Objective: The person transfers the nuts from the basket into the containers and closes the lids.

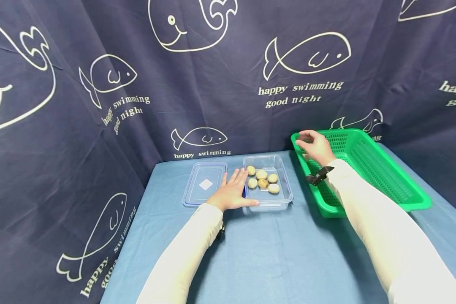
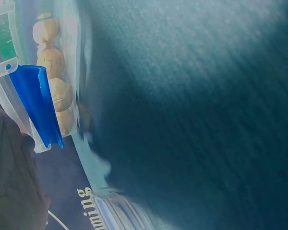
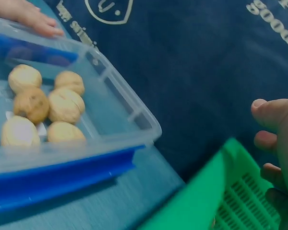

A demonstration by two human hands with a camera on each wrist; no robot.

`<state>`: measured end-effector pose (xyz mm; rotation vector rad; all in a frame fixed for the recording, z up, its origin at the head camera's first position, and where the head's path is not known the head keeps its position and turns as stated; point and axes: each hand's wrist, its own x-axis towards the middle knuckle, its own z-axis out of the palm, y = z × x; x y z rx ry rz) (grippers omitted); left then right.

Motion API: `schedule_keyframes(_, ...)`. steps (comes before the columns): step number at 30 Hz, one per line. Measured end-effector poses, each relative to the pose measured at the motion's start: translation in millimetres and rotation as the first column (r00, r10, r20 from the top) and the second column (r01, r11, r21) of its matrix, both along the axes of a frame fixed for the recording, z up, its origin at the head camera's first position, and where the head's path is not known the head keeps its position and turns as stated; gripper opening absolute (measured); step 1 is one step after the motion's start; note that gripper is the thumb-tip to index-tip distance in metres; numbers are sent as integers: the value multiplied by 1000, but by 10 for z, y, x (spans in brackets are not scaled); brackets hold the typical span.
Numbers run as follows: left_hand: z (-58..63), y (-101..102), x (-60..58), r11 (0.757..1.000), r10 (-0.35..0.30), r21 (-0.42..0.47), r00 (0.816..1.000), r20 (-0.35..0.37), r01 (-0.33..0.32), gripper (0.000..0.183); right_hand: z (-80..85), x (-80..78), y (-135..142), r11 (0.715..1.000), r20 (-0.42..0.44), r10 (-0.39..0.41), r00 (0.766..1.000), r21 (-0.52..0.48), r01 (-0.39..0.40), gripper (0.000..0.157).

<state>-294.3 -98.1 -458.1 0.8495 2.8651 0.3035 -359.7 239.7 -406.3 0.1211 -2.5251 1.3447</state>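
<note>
A clear plastic box (image 1: 285,182) with blue side clips (image 2: 36,103) holds several round, tan walnuts (image 3: 67,105) in a loose cluster. My left hand (image 1: 232,195) lies spread at the box's left side, its fingers along the rim and its thumb reaching across the front left corner. Over the far left corner of a green slotted basket (image 1: 387,175) is my right hand (image 1: 316,147). Its fingers are loosely bent, with the thumb apart from them in the right wrist view, and nothing shows between them.
Left of the box, a clear lid (image 1: 197,181) with a blue edge and a white diamond label lies flat on the blue cloth (image 1: 258,253). A dark curtain (image 1: 220,93) with white fish drawings hangs behind the table and along its left side.
</note>
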Motion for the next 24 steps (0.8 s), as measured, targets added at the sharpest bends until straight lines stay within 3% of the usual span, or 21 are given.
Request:
schedule_keyframes(8,13,-5,-4,1000,-10,2,1000,7,10,121,-213,-62,275,1000,-13,-22,1000,12,22,52)
schedule_keyframes(17,51,-10,8,999,-8,33,1000,7,8,119,-402,-178,504,996,111,51,992,68,-59,61)
schedule_keyframes(24,48,-8,10,1000,-8,4,1000,5,8,120,-465,-188,513,981,216,109,970,131,-140,67)
